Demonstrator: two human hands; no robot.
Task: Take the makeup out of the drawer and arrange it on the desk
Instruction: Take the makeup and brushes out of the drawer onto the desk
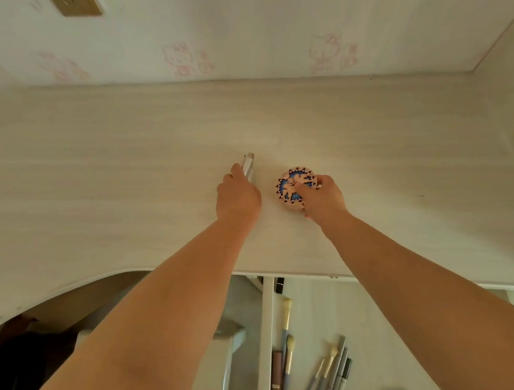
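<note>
Makeup items are resting mid-desk: my left hand is closing around a slim white tube, while my right hand is clasping a round patterned compact just beside it. Brushes are lying in the open drawer below.

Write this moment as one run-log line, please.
left hand: holds white tube | right hand: on round compact, desk | drawer: open, brushes remain
</note>
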